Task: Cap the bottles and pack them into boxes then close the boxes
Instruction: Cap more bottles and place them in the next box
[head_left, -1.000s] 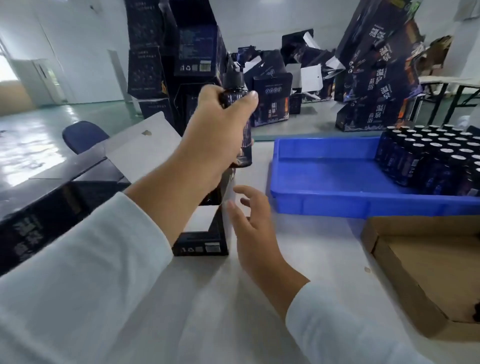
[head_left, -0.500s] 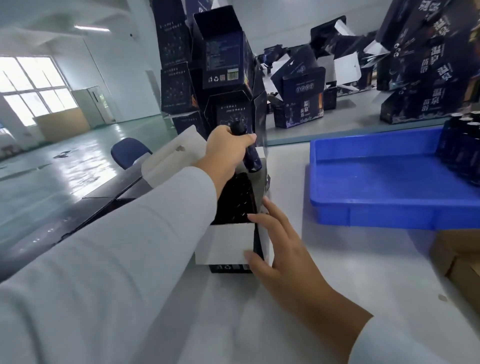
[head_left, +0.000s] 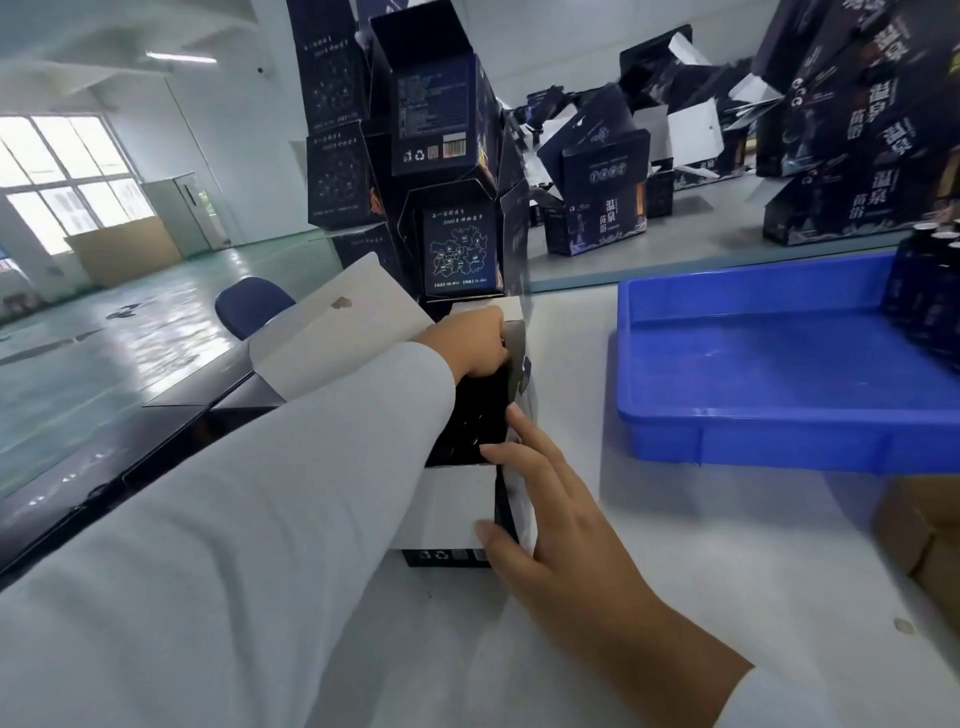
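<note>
An open dark box with white inner flaps stands on the white table in front of me. Dark capped bottles fill its inside. My left hand reaches over the far end of the box, fingers curled down round a dark bottle that is almost wholly hidden under the hand. My right hand lies against the box's right side flap with straight fingers, thumb at the near corner.
A blue plastic tray sits to the right, with several capped bottles at its far right end. A brown cardboard box is at the right edge. Stacked dark boxes tower behind; flat dark cartons lie left.
My left hand has lowered the bottle from above the box down into its far end. My right hand has moved onto the box's right side.
</note>
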